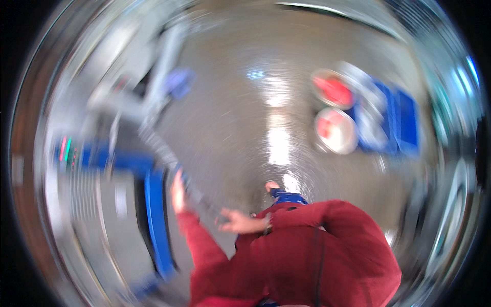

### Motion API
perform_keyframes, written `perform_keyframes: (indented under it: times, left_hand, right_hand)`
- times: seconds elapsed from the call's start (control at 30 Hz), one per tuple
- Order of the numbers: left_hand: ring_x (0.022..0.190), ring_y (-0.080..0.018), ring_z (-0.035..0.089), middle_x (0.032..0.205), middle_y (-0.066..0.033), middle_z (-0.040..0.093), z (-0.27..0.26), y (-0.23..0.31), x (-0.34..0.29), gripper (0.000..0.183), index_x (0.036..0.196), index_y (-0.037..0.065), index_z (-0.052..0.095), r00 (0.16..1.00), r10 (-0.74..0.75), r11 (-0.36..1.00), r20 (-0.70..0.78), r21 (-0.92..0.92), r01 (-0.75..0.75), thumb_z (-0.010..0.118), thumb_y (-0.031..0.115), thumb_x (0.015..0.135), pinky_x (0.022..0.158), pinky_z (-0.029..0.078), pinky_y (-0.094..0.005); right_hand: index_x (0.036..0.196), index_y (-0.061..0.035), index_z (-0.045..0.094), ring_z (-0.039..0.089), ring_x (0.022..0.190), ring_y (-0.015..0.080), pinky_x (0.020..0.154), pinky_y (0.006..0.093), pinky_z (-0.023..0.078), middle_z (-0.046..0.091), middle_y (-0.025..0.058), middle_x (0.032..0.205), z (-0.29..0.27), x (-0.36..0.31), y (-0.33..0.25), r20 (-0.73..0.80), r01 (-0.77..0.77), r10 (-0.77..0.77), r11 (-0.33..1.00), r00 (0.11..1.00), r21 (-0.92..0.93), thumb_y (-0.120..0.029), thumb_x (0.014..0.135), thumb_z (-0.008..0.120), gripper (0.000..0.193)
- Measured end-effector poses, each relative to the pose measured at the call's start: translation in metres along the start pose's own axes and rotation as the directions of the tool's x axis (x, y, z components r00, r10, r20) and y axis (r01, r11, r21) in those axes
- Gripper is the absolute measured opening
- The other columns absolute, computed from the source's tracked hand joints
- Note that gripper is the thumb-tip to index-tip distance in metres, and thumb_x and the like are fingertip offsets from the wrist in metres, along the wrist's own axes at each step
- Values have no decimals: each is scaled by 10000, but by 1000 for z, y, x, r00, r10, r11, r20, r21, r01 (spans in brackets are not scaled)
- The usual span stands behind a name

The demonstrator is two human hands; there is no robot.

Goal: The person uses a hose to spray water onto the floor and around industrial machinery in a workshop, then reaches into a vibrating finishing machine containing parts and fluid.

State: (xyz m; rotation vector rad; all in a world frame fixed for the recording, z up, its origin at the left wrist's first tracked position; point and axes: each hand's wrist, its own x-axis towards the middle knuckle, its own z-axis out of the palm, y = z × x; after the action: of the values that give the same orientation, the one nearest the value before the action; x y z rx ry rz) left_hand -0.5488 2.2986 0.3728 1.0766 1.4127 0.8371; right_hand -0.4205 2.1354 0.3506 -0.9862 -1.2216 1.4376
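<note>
- left hand point(178, 193) looks wrapped round the long grey metal handle point(169, 153) running up-left; too blurry to be sure
- right hand point(239, 223) open, just beside it
- one-handed hold could slip on the shiny floor point(245, 128)

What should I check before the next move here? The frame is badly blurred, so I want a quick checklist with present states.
1. Left hand on the long dark handle: ok, it rests against it.
2. Right hand on the handle: cannot tell, it is near the lower end but blur hides any contact.
3. Grip firmness of either hand: cannot tell.
4. The two round metal bowls with red contents apart from the handle: ok, they are far to the right.
5. Blue frame beside the left hand: cannot tell whether touching.
</note>
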Motion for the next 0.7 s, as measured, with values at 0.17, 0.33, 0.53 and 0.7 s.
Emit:
perform_keyframes:
  times: [0.17, 0.33, 0.53, 0.7]
  left_hand:
    - [772, -153, 499, 871, -25, 518, 28, -50, 23, 501, 1056, 131, 502, 873, -409, 913, 267, 120, 391, 513, 540, 767, 646, 438, -345]
    - [905, -257, 475, 1062, -125, 454, 78, -86, 70, 827, 1163, 90, 414, 758, -632, 659, 161, 627, 416, 482, 718, 630, 734, 410, -389]
    - [997, -291, 461, 1192, -177, 394, 115, -104, 42, 900, 1231, 90, 339, 681, -657, 613, 323, 754, 235, 445, 746, 625, 804, 378, -430]
    - [905, -274, 516, 1070, -155, 492, 103, -96, -26, 830, 1181, 68, 398, 643, -576, 762, 506, 616, 198, 441, 719, 668, 769, 416, -406]
  right_hand:
    - [946, 11, 484, 531, 714, 238, 630, 381, 429, 525, 150, 733, -11, -30, 30, -166, -184, 187, 982, 968, 34, -183, 678, 613, 356]
    - [897, 9, 461, 498, 554, 191, 470, 347, 403, 491, 87, 662, -33, -75, 3, -265, -235, 281, 953, 922, 193, -189, 674, 616, 336]
    - [926, 4, 458, 505, 534, 181, 431, 325, 393, 493, 73, 669, 7, -122, 0, -487, -191, 282, 955, 827, 227, -203, 674, 628, 368]
    - [997, 22, 462, 553, 744, 258, 626, 380, 433, 549, 139, 798, 48, -144, 22, -579, -203, 193, 978, 792, 48, -226, 679, 636, 440]
